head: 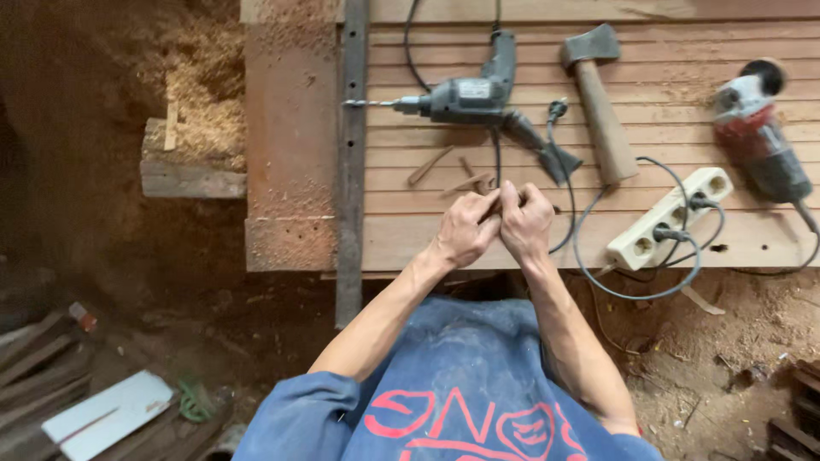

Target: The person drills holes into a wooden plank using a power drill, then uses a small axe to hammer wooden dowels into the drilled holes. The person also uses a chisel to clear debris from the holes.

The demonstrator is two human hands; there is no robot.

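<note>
My left hand (465, 229) and my right hand (525, 220) are pressed together over the near edge of a grooved wooden panel (649, 137). Their fingers close around something small between them, which stays hidden. Just beyond the knuckles lie a few short wooden pegs (461, 175). Farther back, an electric drill (465, 96) rests on its side with its bit pointing left. Its black cord (564, 205) runs down past my right hand.
A hatchet with a wooden handle (598, 102) lies right of the drill. A white power strip (670, 218) with two plugs and an angle grinder (760, 132) sit at the right. A dark slat (350, 171) and sawdust-covered boards (290, 128) lie left; sawdust covers the floor.
</note>
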